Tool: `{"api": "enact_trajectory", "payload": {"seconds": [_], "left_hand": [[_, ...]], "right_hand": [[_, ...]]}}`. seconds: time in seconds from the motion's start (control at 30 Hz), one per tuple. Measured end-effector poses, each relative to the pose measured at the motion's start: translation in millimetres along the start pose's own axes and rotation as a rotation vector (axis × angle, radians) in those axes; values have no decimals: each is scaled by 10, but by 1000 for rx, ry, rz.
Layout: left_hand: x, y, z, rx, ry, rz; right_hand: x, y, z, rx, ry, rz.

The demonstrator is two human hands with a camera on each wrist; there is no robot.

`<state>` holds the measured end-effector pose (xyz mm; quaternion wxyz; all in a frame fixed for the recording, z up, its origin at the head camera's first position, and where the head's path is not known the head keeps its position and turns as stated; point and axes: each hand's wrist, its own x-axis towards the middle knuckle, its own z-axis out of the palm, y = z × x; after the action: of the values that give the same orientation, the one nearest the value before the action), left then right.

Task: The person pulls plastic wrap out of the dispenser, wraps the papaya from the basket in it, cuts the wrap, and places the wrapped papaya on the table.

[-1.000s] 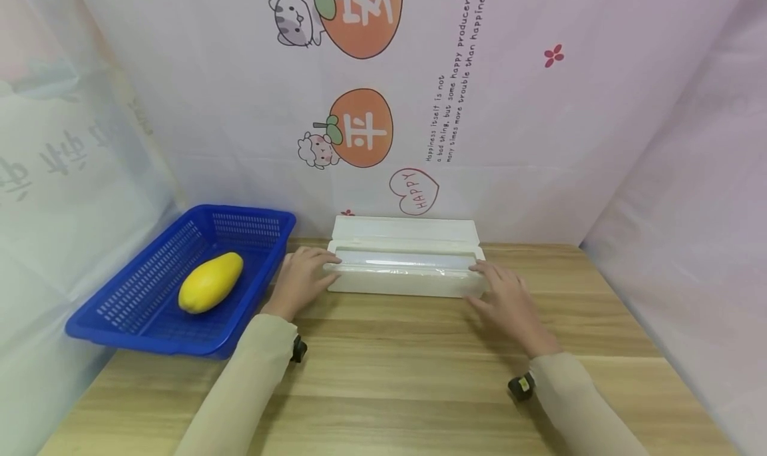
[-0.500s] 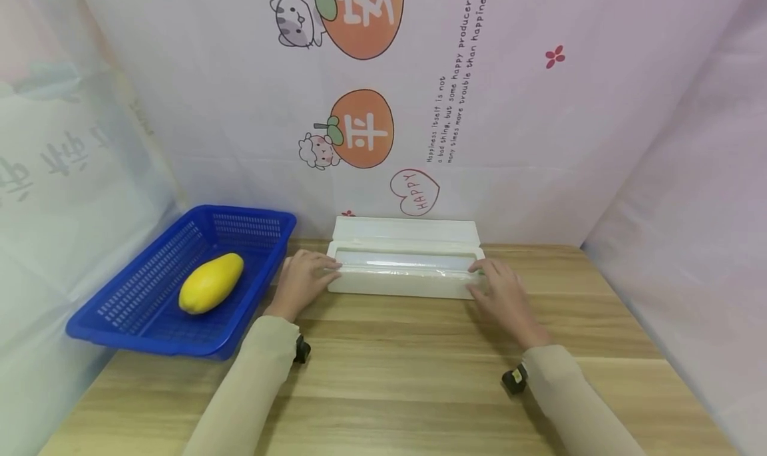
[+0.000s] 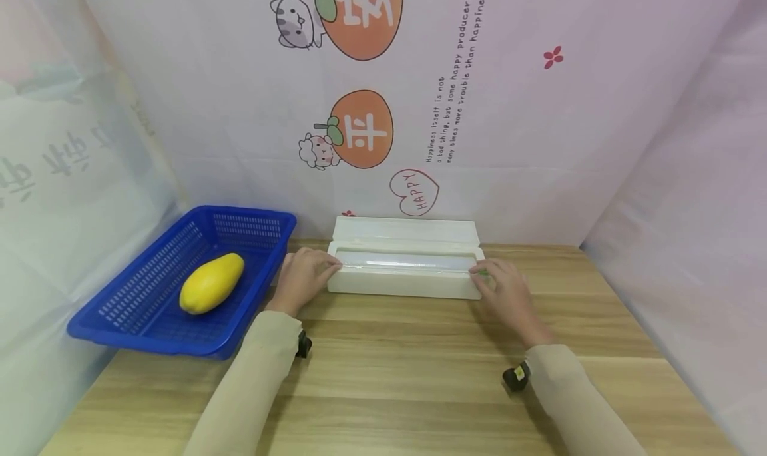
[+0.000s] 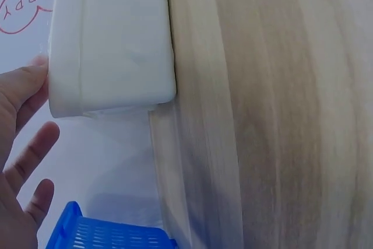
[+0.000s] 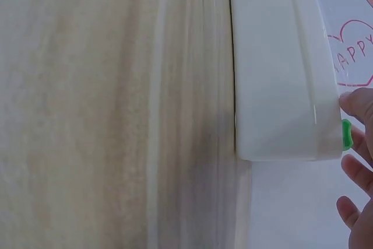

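A white cling film dispenser (image 3: 403, 283) lies at the back of the table, its lid (image 3: 404, 229) standing up behind it. Inside shows the shiny roll of cling film (image 3: 407, 261). At the left front corner my left hand (image 3: 302, 276) pinches the film's edge between thumb and forefinger. My right hand (image 3: 503, 289) does likewise at the right corner, its other fingers spread behind. A small green slider (image 5: 347, 134) pokes out beside the right fingertips in the right wrist view. In the left wrist view the left thumb (image 4: 26, 83) is right at the dispenser's upper edge.
A blue plastic basket (image 3: 144, 339) stands on the left of the wooden table (image 3: 407, 376), close beside the left forearm. One yellow, mango-shaped fruit (image 3: 212, 283) lies in it. A printed white cloth (image 3: 509, 176) hangs behind the dispenser.
The thumbs have come up from the dispenser's front to its upper edge, closing on the forefingers. The right hand has shifted slightly left. Dispenser and basket have stayed put.
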<state>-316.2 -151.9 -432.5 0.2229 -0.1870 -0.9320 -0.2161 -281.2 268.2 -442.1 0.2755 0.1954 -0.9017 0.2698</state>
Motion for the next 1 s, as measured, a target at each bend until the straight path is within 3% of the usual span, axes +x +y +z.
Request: {"api": "enact_trajectory", "payload": {"seconds": [0.13, 0.33, 0.53, 1.0], "left_hand": [[12, 20, 20, 13, -54, -12], [19, 24, 49, -97, -51, -36], [76, 1, 82, -227, -44, 2], [141, 32, 45, -273, -61, 9]], "right_hand": [[-4, 24, 14, 15, 11, -6], [15, 49, 14, 71, 11, -2], [58, 58, -3, 156, -35, 83], [141, 21, -31, 245, -134, 216]]}}
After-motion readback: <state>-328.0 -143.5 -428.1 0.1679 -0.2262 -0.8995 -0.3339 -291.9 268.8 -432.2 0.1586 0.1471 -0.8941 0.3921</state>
